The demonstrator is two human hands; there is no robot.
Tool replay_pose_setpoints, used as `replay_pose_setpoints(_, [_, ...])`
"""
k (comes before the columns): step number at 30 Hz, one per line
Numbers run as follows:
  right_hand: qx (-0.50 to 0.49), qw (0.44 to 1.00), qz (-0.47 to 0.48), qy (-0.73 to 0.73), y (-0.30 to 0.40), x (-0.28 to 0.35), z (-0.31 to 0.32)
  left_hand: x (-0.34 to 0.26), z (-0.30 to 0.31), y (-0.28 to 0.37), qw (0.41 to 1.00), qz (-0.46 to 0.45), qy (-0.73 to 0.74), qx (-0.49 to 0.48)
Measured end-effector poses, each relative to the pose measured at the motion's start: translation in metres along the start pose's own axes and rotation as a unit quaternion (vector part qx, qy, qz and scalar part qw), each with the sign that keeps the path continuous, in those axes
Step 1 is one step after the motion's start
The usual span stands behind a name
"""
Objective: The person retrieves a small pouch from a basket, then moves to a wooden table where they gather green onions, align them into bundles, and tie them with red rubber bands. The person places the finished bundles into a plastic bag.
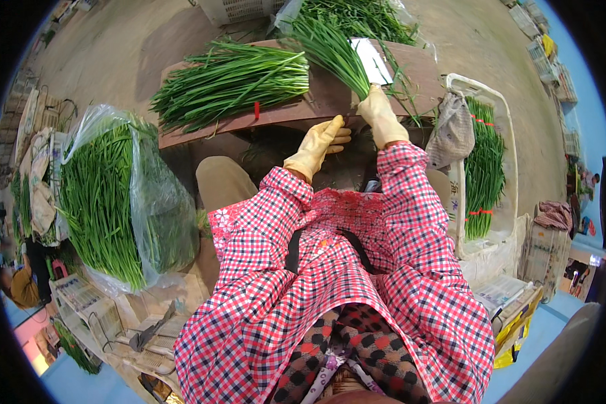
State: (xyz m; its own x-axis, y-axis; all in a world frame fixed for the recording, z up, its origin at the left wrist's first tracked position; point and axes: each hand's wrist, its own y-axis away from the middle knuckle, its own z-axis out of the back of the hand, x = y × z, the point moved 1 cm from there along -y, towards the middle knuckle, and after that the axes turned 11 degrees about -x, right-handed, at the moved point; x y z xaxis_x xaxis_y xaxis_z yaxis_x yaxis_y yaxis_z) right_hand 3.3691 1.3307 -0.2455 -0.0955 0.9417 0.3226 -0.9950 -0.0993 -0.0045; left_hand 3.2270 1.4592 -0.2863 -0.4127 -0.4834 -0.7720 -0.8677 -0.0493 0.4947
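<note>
My right hand [382, 115], in a pale yellow rubber glove, grips a bunch of garlic chives [336, 53] by its stem end. The long leaves fan away over the far edge of a low brown board table [328, 103]. My left hand [320, 145], gloved alike, hovers just before the table's near edge, fingers loosely curled and nothing visible in it. Left of the hands lies a larger pile of chives [232, 81], pale stem ends pointing right. A short red strip [257, 110] hangs at the table edge by this pile. A white sheet [371, 60] lies partly behind the held bunch.
At left, a clear plastic bag [164, 202] wraps a big stack of chives [101, 202]. A white crate [510, 166] at right holds chive bundles [485, 166] bound with red bands; a grey cloth [452, 129] drapes its rim. More loose greens [358, 20] lie beyond the table.
</note>
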Motion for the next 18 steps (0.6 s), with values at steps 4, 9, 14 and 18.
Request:
replay_pose_setpoints(4, [0.070,0.957,-0.068,-0.275,0.030,-0.002,0.059,-0.019,-0.027,-0.012,0.994,-0.058,0.035,0.084])
replay_pose_setpoints(9, [-0.087,0.988,0.081,-0.103,0.085,0.004,0.063,-0.046,-0.052,-0.026,0.973,-0.141,0.139,0.116])
replay_pose_setpoints(14, [-0.258,0.907,0.317,0.105,0.081,0.042,0.059,-0.116,-0.017,-0.023,0.877,-0.054,0.465,0.107])
replay_pose_setpoints(18, [-0.230,0.868,0.428,0.103,0.040,0.112,0.054,-0.187,0.068,0.004,0.882,-0.225,0.413,0.005])
